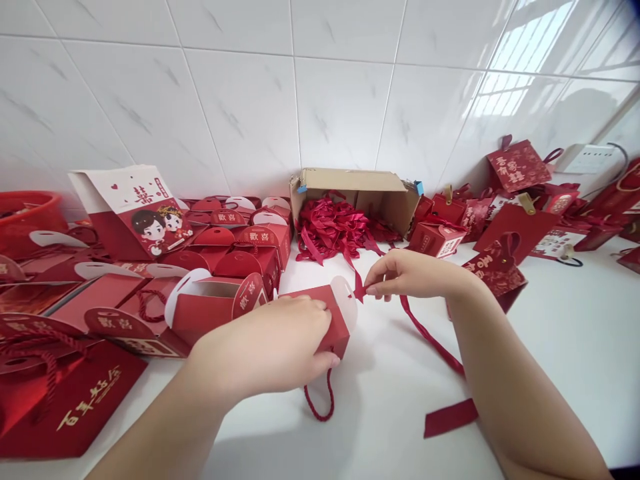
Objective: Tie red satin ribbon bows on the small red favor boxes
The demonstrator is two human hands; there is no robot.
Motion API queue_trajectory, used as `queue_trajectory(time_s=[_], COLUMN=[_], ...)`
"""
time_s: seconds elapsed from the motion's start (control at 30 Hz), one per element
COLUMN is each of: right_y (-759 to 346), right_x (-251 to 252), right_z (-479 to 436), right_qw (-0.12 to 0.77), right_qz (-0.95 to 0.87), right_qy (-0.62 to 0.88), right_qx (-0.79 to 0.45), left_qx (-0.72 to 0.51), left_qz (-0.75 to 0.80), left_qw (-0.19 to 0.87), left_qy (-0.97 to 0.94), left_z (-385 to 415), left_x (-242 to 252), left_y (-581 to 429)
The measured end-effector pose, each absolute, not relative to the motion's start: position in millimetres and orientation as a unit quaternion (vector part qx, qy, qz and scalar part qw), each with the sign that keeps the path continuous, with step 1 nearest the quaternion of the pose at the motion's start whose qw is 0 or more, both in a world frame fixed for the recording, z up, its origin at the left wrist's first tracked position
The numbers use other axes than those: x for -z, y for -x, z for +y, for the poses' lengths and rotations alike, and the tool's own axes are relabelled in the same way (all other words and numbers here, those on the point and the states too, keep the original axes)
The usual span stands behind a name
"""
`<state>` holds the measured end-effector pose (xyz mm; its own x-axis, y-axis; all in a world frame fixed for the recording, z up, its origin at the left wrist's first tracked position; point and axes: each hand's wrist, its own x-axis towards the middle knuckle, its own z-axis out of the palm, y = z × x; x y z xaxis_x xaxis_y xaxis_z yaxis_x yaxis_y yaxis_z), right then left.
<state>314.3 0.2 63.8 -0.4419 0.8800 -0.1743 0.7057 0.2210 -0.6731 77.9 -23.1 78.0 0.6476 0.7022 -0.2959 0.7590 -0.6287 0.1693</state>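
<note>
My left hand [280, 343] is wrapped over a small red gift box [336, 315], which lies on its side on the white table. A twisted red cord handle [320, 415] loops out below the box. At the box's white rounded flap [345, 298], my right hand [393, 273] pinches the end of a dark red ribbon [360, 292] between thumb and fingers. More ribbon [430, 347] trails down the table beside my right forearm, with a flat ribbon end [450, 419] nearby.
A cardboard box [350, 180] on its side spills a heap of red ribbons [333, 230] by the tiled wall. Rows of red gift boxes [200, 310] fill the left, with a red bag [70, 400] in front. More decorated boxes [520, 167] stand at right.
</note>
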Motion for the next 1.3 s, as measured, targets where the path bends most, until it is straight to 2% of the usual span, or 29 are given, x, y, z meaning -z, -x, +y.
queue_trajectory(time_s=[0.17,0.37,0.53,0.7,0.87,1.1,1.23,1.3], right_y=[-306,-295,-295,-298,-299,-299,-294,-288], right_x=[-62,-54,-54,-56,-58,-58,-58,-57], right_z=[0,3,3,1,0,-1,-2,-4], right_qw=[0.132,0.14,0.142,0.139,0.124,0.132,0.248,0.316], right_qz=[-0.773,-0.781,-0.781,-0.785,-0.787,-0.791,-0.773,-0.772], right_qy=[0.515,0.497,0.497,0.503,0.506,0.497,0.513,0.467], right_qx=[-0.345,-0.351,-0.349,-0.334,-0.33,-0.331,-0.279,-0.293], left_qx=[0.087,0.079,0.021,0.031,-0.026,-0.087,-0.179,-0.23], left_qz=[0.392,0.473,0.443,0.445,0.433,0.438,0.448,0.433], left_qw=[0.125,0.129,0.11,0.111,0.129,0.101,0.13,0.132], left_qy=[-0.907,-0.868,-0.89,-0.888,-0.892,-0.889,-0.866,-0.861], left_z=[-21,-9,-6,-8,-9,-4,-5,-12], left_x=[-77,-73,-73,-78,-77,-73,-82,-90], left_y=[-77,-84,-92,-91,-94,-99,-91,-82])
